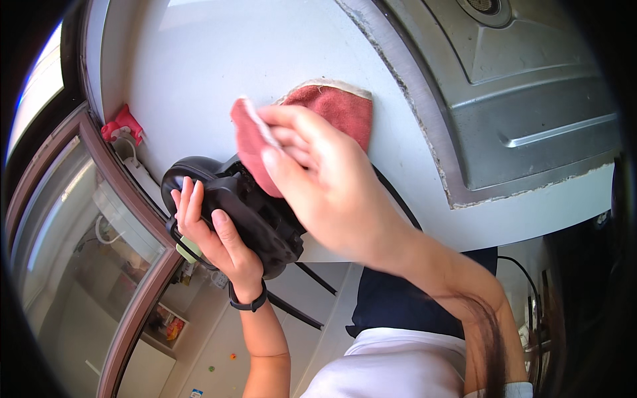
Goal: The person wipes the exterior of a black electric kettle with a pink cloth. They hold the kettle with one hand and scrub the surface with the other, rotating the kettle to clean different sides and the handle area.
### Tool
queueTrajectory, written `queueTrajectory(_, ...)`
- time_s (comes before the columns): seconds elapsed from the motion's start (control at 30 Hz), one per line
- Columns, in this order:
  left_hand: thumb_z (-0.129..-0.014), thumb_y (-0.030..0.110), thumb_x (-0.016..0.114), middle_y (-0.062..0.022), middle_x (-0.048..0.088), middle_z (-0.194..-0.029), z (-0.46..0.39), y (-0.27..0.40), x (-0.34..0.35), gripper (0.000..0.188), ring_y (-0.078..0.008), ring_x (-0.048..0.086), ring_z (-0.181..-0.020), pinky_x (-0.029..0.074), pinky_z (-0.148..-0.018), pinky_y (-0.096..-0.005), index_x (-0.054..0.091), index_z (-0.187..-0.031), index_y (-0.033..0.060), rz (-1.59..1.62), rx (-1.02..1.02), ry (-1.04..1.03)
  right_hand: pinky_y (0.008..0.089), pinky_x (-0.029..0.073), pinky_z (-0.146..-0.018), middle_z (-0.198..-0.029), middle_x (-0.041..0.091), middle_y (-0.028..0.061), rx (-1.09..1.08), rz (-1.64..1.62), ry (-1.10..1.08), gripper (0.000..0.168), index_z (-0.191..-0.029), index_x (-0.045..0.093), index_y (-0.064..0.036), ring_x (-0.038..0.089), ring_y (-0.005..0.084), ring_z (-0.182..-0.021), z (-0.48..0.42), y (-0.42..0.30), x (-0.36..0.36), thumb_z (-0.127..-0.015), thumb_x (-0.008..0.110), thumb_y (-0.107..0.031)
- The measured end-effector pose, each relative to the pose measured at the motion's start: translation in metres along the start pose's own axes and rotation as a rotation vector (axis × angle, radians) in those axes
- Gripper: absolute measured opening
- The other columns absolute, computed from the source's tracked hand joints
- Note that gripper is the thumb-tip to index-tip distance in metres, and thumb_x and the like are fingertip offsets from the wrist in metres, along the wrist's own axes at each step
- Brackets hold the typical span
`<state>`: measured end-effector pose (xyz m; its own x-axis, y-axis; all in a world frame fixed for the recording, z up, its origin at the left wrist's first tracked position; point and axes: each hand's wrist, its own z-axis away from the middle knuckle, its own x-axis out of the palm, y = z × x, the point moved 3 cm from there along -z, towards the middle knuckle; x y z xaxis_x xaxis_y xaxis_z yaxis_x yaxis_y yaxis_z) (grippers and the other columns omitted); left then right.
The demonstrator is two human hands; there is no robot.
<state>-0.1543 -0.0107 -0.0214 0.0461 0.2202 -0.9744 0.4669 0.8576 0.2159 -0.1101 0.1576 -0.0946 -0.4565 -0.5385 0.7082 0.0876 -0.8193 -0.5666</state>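
Observation:
A black plastic appliance [249, 214] stands tilted at the counter's front edge; its exact kind is unclear. My left hand [216, 234], with a black band at the wrist, presses against its side and steadies it. Pinched between the thumb and fingers of my right hand [318, 169] is a red cloth flap with a pale edge [251, 144], hanging over the top of the appliance. More red cloth [343, 107] lies behind that hand on the counter; my hand hides whether the two parts join.
The white counter [199, 64] borders a stainless steel sink [537, 129] on the right, with a rough, chipped sealant edge. A brown-framed glass window [69, 248] stands at the left. Near it are a pink figurine [123, 125] and a white power strip [142, 171]. A black cord [398, 194] crosses the counter.

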Motion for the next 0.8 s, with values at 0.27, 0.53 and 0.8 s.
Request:
queueTrajectory(0.27, -0.107, 0.025, 0.042, -0.0198, 0.048, -0.153, 0.0, 0.001, 0.001, 0.046, -0.0399, 0.031, -0.149, 0.021, -0.122, -0.0505, 0.051, -0.141, -0.0037, -0.007, -0.012, 0.004, 0.031, 0.054, -0.07, -0.088, 0.069, 0.0132, -0.028, 0.275, 0.02, 0.014, -0.111, 0.062, 0.003, 0.068, 0.0156, -0.078, 0.001, -0.004, 0.002, -0.098, 0.062, -0.002)
queueTrajectory(0.53, -0.106, 0.024, 0.043, -0.0197, 0.048, -0.152, 0.0, 0.002, 0.002, 0.046, -0.0401, 0.031, -0.15, 0.02, -0.122, -0.0507, 0.051, -0.141, -0.0036, 0.0, -0.025, 0.004, 0.036, 0.055, -0.073, -0.098, 0.061, 0.0119, -0.422, 1.171, -0.249, 0.031, -0.112, 0.07, 0.005, 0.065, 0.0245, -0.091, 0.017, -0.008, 0.002, -0.082, 0.065, -0.005)
queueTrajectory(0.8, -0.105, 0.022, 0.044, -0.019, 0.049, -0.152, -0.002, 0.002, 0.001, 0.045, -0.0398, 0.031, -0.15, 0.02, -0.123, -0.0511, 0.051, -0.141, -0.0036, 0.01, -0.014, 0.007, 0.035, 0.045, -0.104, -0.1, 0.072, 0.0047, -0.956, 1.541, -0.373, 0.018, -0.081, 0.08, -0.006, 0.058, 0.0229, -0.114, 0.004, -0.021, -0.008, -0.075, 0.069, -0.019)
